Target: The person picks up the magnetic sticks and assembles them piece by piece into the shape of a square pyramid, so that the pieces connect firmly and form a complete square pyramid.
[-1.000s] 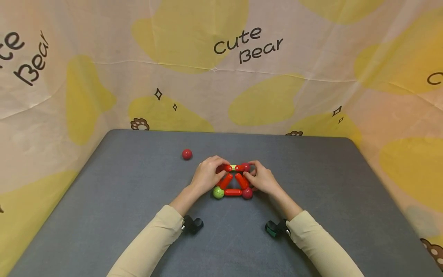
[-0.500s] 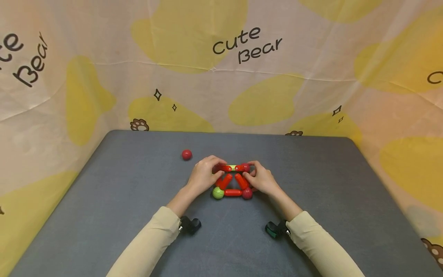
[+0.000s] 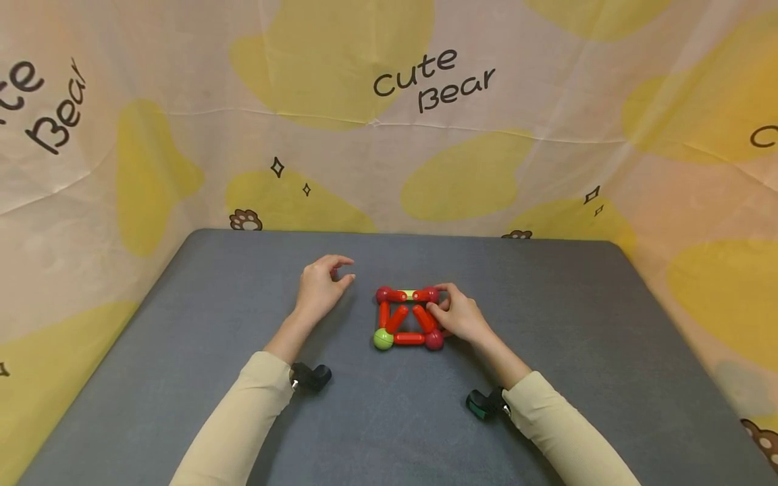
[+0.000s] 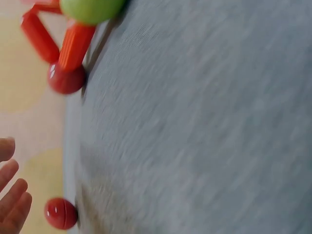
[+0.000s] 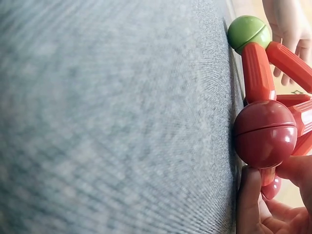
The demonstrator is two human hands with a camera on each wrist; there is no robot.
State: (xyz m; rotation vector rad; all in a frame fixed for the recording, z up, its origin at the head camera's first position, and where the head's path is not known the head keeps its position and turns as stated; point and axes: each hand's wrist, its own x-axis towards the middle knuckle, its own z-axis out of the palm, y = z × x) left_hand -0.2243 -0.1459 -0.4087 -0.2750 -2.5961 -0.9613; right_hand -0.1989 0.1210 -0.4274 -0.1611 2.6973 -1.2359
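A frame of balls and rods, like a magnetic building set, lies on the grey table. Its corners are a green ball (image 3: 383, 339) and red balls, such as the front right one (image 5: 265, 134). Red rods (image 3: 410, 338) join them, two slanting inward from the front corners; a yellow-green piece shows at the back. My right hand (image 3: 460, 315) grips the frame's right side, fingers partly hidden behind it. My left hand (image 3: 319, 289), fingers loosely bent, hovers left of the frame near a loose red ball (image 4: 61, 213). In the left wrist view, that ball appears apart from the fingertips.
The grey table (image 3: 389, 418) has rounded far corners. A printed cloth (image 3: 340, 81) hangs behind it and along both sides. Black wrist devices are on the left wrist (image 3: 312, 376) and the right wrist (image 3: 485, 403).
My left hand has let go of the frame's back left corner and moved left to the loose red ball, partly covering it in the head view. My right hand has stayed in place.
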